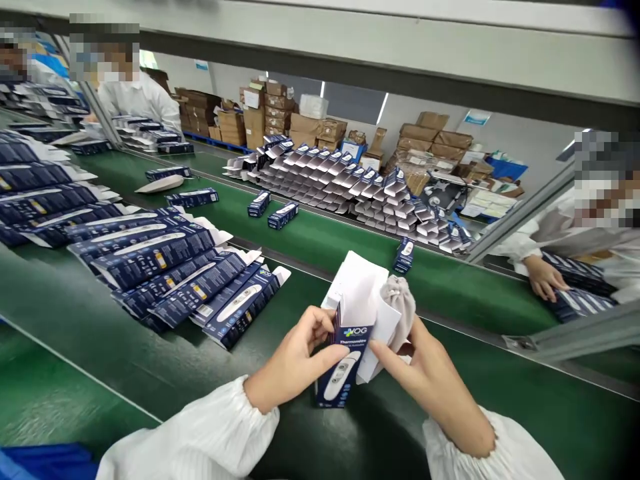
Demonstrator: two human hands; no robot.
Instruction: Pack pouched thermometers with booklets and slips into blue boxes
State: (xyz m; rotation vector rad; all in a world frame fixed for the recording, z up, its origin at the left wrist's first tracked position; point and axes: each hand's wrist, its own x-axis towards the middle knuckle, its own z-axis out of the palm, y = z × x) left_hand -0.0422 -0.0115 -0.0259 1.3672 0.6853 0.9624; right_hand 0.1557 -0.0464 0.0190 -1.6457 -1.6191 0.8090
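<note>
My left hand is wrapped round a dark blue thermometer box, which stands upright on the green work surface with its top flaps open. Between the thumb and fingers of my right hand are a grey drawstring pouch and a folded white paper. Pouch and paper are just right of the box's open top, the paper close against its edge. What the pouch contains is hidden. To the left, several more blue boxes lie in overlapping rows, some with flaps open.
Beyond the work surface runs a green conveyor belt with closed boxes on it. Boxes with open ends are stacked on its far side. A co-worker's hand touches boxes at right; another person is at far left. A metal post rises at right.
</note>
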